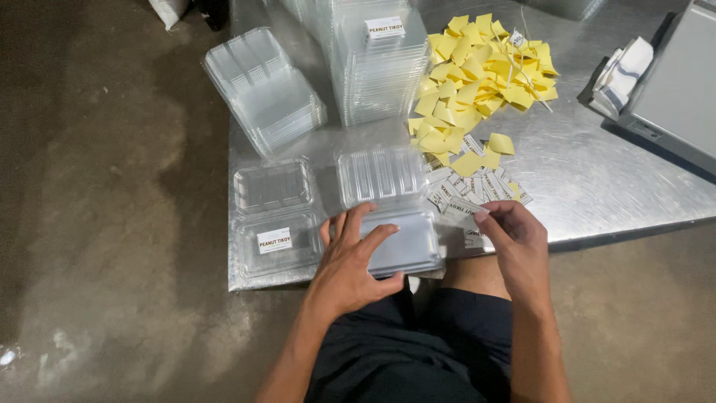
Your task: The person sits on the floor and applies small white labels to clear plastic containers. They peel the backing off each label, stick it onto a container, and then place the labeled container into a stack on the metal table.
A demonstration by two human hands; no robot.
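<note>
1. A leaning stack of clear clamshell trays [265, 89] sits tilted near the left edge of the steel counter [597, 179]. A nudge could, I judge, slide it off onto the floor [97, 186].
2. An open clamshell with a white label [274, 216] lies just beside the left hand [350, 261]. A sweep of the wrist might push it over the front edge.
3. The left hand lies flat, fingers spread, pressing the lid half of the open unlabelled clamshell [388, 213], which lies at the counter's front edge. Uneven pressure may crease the thin plastic or let it skate forward.
4. The right hand [514, 239] has its fingers pinched narrow over the loose white labels [470, 190]. Whether one is held, I cannot tell.
5. The yellow backing papers [477, 75] heap close by and could mix in with the labels.
6. A grey machine [679, 82] at the right is cut off by the frame, so its kind is unclear.
</note>
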